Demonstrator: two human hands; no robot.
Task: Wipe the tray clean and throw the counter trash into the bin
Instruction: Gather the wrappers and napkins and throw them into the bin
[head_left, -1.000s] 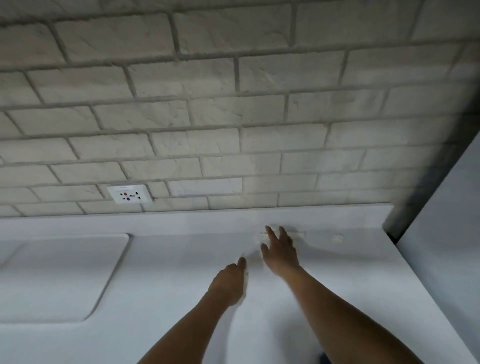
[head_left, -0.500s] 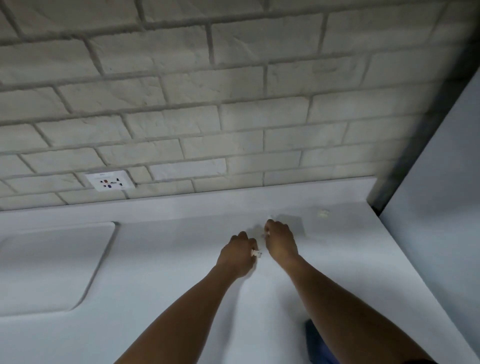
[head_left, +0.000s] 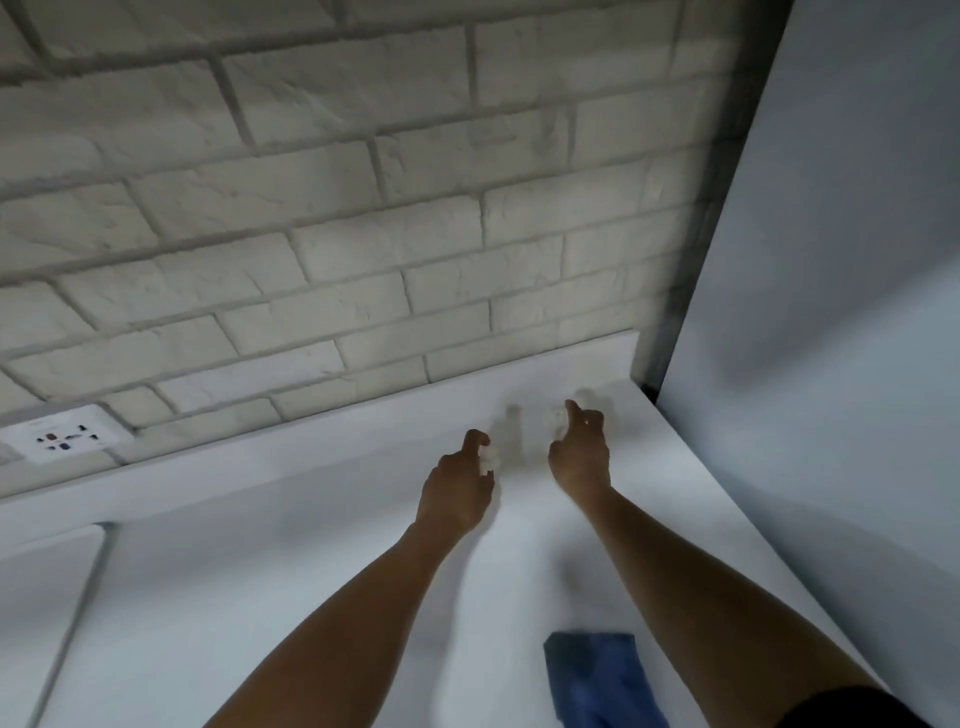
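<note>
Left hand (head_left: 457, 491), at 12 o'clock on the white desk (head_left: 218, 597): grip clamped on a small white scrap (head_left: 487, 462). Right hand (head_left: 581, 451), at 1 o'clock: grip clamped on a second white scrap (head_left: 557, 418). Both hands are blurred. Blue cloth (head_left: 597, 680) lies at 5 o'clock. Wall socket (head_left: 62, 439) at 10 o'clock.
</note>
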